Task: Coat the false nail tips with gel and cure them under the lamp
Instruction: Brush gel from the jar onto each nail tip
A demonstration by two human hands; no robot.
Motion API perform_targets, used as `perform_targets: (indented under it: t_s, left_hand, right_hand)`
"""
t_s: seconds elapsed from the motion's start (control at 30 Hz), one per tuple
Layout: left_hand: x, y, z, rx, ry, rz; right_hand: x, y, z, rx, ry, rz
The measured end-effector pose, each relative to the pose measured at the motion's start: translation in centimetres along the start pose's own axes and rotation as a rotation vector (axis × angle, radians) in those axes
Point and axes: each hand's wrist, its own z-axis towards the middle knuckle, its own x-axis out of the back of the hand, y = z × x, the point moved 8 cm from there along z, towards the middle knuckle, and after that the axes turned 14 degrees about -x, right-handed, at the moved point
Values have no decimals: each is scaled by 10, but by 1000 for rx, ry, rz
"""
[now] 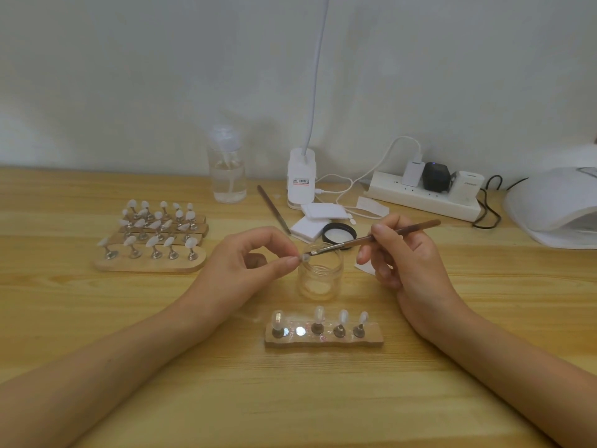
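Keep the brush (371, 238) strokes light and even so gel covers the nail tip (305, 257) without pooling. The left hand (239, 263) pinches that tip, apparently on its stand, above the glass jar (319, 276); the right hand (400, 250) grips the brush pen-style, wrist raised.

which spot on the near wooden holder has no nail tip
The second spot from the left on the near holder: a bare silver disc; the other four carry tips.
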Motion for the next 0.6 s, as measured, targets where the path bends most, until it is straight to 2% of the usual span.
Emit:
perform_targets:
  t_s: [0.33,0.6]
  left_hand:
    - [-1,-1,1,-9,-9,5]
    - [-1,-1,0,1,-9,1]
  right_hand:
    - [-6,-6,-4,33,-47,-2]
    - [4,-1,-1,-5,24,33]
